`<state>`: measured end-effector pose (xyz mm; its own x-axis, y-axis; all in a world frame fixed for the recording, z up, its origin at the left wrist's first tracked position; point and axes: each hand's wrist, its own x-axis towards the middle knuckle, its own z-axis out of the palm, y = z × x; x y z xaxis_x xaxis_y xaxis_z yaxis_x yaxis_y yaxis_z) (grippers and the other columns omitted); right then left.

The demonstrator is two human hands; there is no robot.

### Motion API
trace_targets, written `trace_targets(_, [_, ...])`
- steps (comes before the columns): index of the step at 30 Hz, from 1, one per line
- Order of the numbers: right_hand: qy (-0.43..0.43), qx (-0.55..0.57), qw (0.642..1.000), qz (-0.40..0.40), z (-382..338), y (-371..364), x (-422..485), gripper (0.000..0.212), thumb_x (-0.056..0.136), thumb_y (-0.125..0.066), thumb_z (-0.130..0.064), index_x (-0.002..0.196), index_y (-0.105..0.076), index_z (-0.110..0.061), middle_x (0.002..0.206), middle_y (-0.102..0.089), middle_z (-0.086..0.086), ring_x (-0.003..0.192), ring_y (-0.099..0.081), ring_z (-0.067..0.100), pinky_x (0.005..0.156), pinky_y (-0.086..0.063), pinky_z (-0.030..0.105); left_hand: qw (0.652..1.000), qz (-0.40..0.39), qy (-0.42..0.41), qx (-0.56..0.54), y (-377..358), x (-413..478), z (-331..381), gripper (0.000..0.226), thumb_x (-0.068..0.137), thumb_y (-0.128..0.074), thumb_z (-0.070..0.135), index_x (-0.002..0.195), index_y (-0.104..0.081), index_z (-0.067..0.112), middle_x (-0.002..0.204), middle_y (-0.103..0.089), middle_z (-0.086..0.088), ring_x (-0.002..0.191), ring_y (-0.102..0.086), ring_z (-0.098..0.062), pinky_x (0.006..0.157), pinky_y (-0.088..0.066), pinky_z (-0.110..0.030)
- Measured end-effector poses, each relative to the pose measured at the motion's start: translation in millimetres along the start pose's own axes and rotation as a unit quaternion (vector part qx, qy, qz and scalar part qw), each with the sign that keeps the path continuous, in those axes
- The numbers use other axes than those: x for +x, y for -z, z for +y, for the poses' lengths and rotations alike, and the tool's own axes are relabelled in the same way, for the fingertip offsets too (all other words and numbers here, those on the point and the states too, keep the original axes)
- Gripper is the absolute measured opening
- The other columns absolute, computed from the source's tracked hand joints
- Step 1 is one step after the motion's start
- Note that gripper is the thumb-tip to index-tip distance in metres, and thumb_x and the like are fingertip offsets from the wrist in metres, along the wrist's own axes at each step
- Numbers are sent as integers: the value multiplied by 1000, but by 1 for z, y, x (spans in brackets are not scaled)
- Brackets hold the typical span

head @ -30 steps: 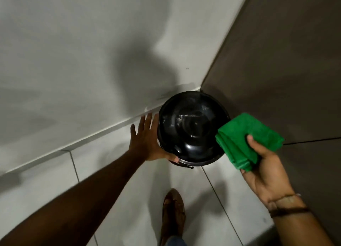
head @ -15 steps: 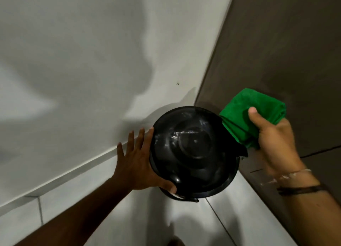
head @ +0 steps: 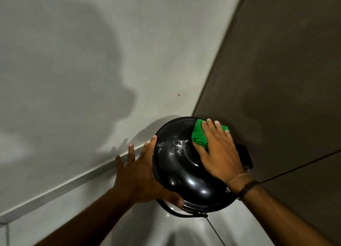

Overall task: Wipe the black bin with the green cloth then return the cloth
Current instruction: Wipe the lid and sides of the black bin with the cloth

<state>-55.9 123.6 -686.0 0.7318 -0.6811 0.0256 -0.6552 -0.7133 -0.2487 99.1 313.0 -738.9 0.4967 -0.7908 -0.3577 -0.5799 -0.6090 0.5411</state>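
Right hand [head: 219, 151], fingers spread, presses the folded green cloth [head: 199, 135] flat on the glossy black domed bin [head: 177, 164]; left hand [head: 140, 172], spread, braces its side. Sweep overlapping strokes across smudges.

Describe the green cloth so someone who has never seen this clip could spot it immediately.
Find the corner where the pale wall meets the brown panel; the round black bin sits there. On its domed lid, at the far right, the right hand presses the green cloth flat. It is the only brightly coloured thing in view.
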Motion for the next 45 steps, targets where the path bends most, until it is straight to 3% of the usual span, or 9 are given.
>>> trace_targets(7, [213,-3,976,-54,-45,-13,-9,75,99,-40,-55,167,-21,-29,176,-15,-7,164,0,14,133,-4,45,1000,-3,7,11,1,-2,4,189,6,-64,113,147,47,57,183,8,8,164,25,-37,128,5,-78])
trace_targets(15, [296,-37,953,-56,-38,-17,-60,71,96,-48,-50,163,-28,-33,175,-22,-5,164,-4,17,132,-5,43,1000,-16,-9,16,-3,-1,-5,173,10,-35,121,144,52,54,182,9,13,165,19,-40,127,-3,-81])
trace_targets(19, [305,-48,948,-74,-41,-10,-39,75,89,-42,-41,162,-32,-30,174,-25,-2,164,-9,21,133,-7,44,999,-32,9,2,-1,-3,1,186,5,-52,117,147,50,53,182,10,11,164,23,-39,127,3,-80])
trace_targets(24, [264,-55,960,-73,-51,-9,24,72,90,-58,-36,159,-40,-30,168,-38,-4,161,-19,20,132,-6,40,998,-52,40,25,5,-3,7,190,5,-59,115,147,51,52,181,14,12,164,27,-35,129,9,-75])
trace_targets(28, [194,-9,977,-86,-40,-3,72,55,99,-59,-41,152,-53,-26,157,-53,-1,148,-43,22,125,-26,37,996,-62,55,33,11,-3,12,176,5,-57,116,123,60,61,182,4,13,164,26,-37,127,10,-76])
trace_targets(31, [133,42,987,-83,-15,6,82,49,100,-60,-43,147,-57,-28,151,-60,-3,140,-53,22,121,-36,38,996,-59,55,32,13,-5,15,173,4,-57,116,121,59,63,182,4,13,164,26,-38,127,10,-77])
trace_targets(37, [-2,123,992,-34,37,14,56,49,102,-61,-44,150,-54,-38,157,-53,-7,145,-47,17,113,-26,19,998,-37,53,19,12,-6,14,178,1,-63,113,125,55,65,183,4,9,163,27,-38,126,11,-78])
trace_targets(42, [-68,159,985,-12,64,12,25,53,101,-58,-51,152,-49,-42,161,-48,-14,149,-43,12,125,-31,34,998,-49,41,29,10,1,11,181,1,-65,112,127,56,66,183,5,5,164,24,-39,125,12,-79])
trace_targets(45, [-61,133,989,-5,57,12,29,52,101,-59,-49,152,-51,-40,159,-50,-11,147,-45,14,117,-28,23,997,-57,37,33,10,2,12,180,1,-65,112,125,57,65,183,6,4,164,24,-39,126,13,-79])
